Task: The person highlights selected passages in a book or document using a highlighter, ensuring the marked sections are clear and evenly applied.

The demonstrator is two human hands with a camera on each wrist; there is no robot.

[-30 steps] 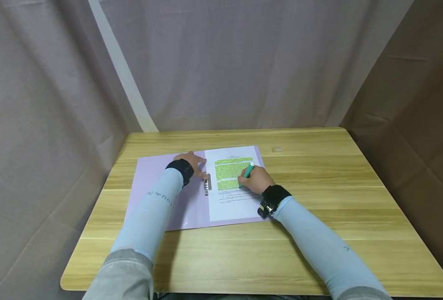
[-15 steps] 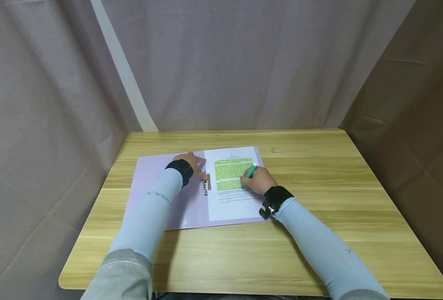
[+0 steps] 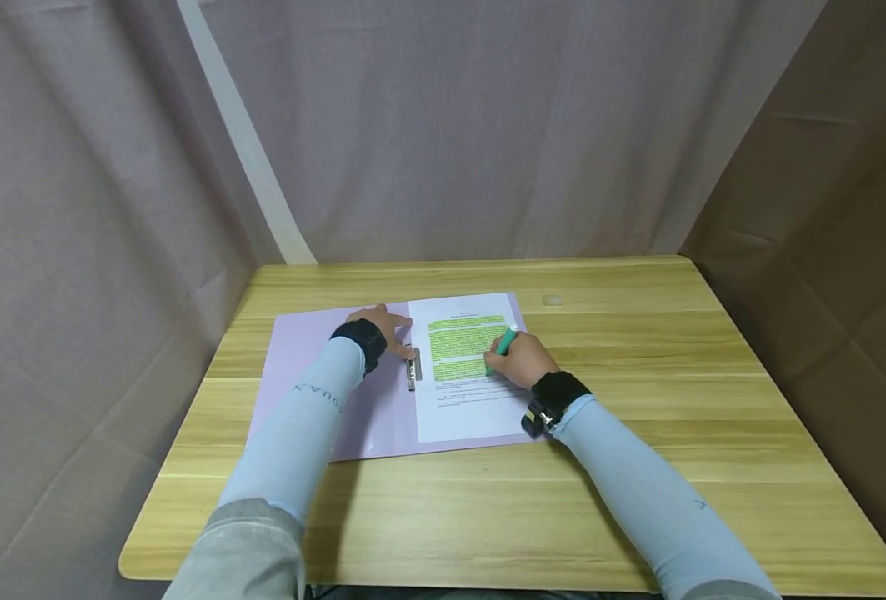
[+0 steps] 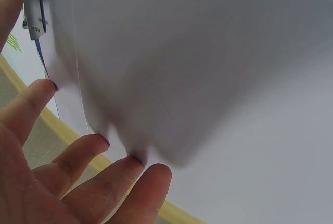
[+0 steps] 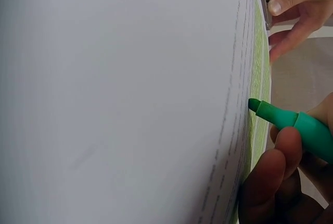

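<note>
An open lilac folder (image 3: 303, 367) lies on the wooden table (image 3: 638, 400) with a printed sheet (image 3: 465, 408) on its right half. Most of the sheet's upper text is marked green. My right hand (image 3: 519, 360) grips a green highlighter (image 3: 503, 343) (image 5: 296, 127), its tip down on the sheet (image 5: 130, 104) at the end of the lowest marked line. My left hand (image 3: 382, 327) rests flat with straight fingers (image 4: 78, 156) on the folder beside the metal clip (image 3: 413, 367) (image 4: 32, 5).
A small pale object (image 3: 553, 300) lies on the table behind the sheet, to the right. Grey curtains (image 3: 450, 125) close the booth at the back and left, a brown panel (image 3: 825, 192) at the right. The table's front half shows bare wood.
My right hand has slid the highlighter a little to the right along the lowest marked line. The left hand has stayed put.
</note>
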